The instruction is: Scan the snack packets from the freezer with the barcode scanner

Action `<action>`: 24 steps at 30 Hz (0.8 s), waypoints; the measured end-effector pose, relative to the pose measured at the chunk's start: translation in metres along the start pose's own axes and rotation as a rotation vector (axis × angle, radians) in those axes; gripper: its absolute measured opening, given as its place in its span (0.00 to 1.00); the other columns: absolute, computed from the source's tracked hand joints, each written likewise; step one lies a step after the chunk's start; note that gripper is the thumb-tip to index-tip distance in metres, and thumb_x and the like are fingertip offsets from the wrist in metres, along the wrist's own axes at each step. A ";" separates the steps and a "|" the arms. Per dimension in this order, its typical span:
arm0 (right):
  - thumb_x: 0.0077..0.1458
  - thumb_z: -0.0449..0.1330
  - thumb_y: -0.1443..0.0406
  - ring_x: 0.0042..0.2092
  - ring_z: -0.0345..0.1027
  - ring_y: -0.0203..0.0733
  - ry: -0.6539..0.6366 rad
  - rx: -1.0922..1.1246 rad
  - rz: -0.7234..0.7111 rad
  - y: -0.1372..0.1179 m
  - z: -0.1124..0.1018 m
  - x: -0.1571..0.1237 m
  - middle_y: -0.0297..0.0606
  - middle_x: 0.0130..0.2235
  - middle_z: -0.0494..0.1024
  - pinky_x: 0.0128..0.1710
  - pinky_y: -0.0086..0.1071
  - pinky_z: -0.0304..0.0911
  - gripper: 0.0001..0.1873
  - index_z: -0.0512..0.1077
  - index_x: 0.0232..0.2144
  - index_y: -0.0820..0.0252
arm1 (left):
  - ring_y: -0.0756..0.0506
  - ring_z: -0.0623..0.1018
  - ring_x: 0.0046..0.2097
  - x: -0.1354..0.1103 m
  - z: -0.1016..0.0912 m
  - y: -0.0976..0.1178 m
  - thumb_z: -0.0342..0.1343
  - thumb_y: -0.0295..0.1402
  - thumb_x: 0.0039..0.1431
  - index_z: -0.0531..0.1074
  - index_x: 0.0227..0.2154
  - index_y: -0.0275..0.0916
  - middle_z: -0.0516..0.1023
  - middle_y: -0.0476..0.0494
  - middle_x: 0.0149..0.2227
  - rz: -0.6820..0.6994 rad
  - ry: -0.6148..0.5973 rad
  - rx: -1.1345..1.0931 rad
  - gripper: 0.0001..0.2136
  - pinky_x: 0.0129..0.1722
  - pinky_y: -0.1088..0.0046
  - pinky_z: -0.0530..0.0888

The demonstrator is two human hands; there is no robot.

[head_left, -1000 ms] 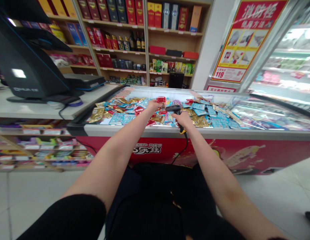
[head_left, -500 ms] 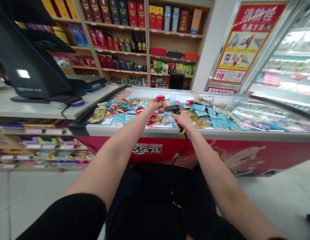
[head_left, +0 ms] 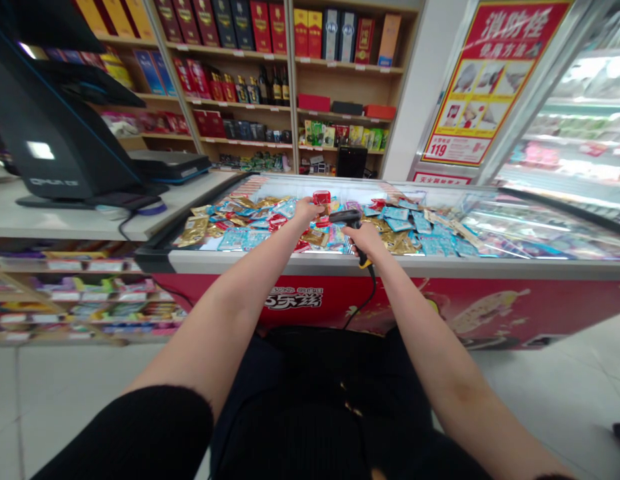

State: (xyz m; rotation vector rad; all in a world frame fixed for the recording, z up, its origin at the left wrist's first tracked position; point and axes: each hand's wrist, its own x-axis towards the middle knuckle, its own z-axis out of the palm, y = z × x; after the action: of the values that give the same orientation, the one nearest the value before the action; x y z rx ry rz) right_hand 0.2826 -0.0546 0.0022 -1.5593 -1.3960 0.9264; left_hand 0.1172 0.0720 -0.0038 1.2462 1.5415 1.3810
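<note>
From my remote seat, the head camera showed two bare forearms reaching over the near edge of a glass-walled chest freezer (head_left: 340, 265). The left hand (head_left: 306, 212) was closed at the fingertips on one small red packet (head_left: 321, 197), lifting it just above the heap near the middle of the freezer. The right hand (head_left: 363, 239) was wrapped firmly around the grip of one black handheld barcode scanner (head_left: 344, 217) with yellow trim at its base. Its head pointed toward the red packet, just beside it, and a black cord (head_left: 363, 307) dropped over the freezer's front edge.

The freezer held a dense spread of foil sachets, too many to count. Gold sachets (head_left: 193, 232) and pale blue sachets (head_left: 235, 239) ran from the left corner to the right, and I could not read their labels. White Chinese lettering on the red front panel (head_left: 293, 300) was only partly legible, apart from a large "5".

Beyond the far edge stood one black box (head_left: 352, 162). To the left, one black point-of-sale terminal (head_left: 55, 127) sat on a white counter (head_left: 65, 220). Behind it, wooden shelves (head_left: 290, 67) carried boxed liquor and four dark bottles (head_left: 273, 87). At the right, a red-and-yellow poster (head_left: 490, 87) read "消防栓" and "119" — beside a lit display fridge (head_left: 575, 133).
</note>
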 end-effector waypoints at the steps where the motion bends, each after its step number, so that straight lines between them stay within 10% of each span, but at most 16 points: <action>1: 0.60 0.65 0.65 0.18 0.61 0.34 -0.002 0.002 0.000 0.001 -0.001 0.000 0.32 0.19 0.68 0.17 0.27 0.59 0.13 0.67 0.25 0.60 | 0.44 0.81 0.34 -0.001 0.001 0.001 0.67 0.22 0.39 0.74 0.31 0.39 0.74 0.52 0.24 0.001 0.000 0.009 0.14 0.37 0.71 0.77; 24: 0.61 0.64 0.64 0.18 0.61 0.33 -0.014 0.000 -0.007 0.005 -0.014 0.000 0.31 0.19 0.68 0.18 0.26 0.58 0.13 0.67 0.27 0.60 | 0.44 0.82 0.34 0.005 0.014 0.000 0.67 0.22 0.40 0.74 0.31 0.39 0.75 0.53 0.24 0.033 -0.018 0.072 0.14 0.37 0.71 0.78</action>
State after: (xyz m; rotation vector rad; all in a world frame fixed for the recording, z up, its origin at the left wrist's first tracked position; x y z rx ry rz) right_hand 0.2971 -0.0566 0.0034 -1.5496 -1.4101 0.9348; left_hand 0.1286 0.0805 -0.0059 1.3298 1.5772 1.3422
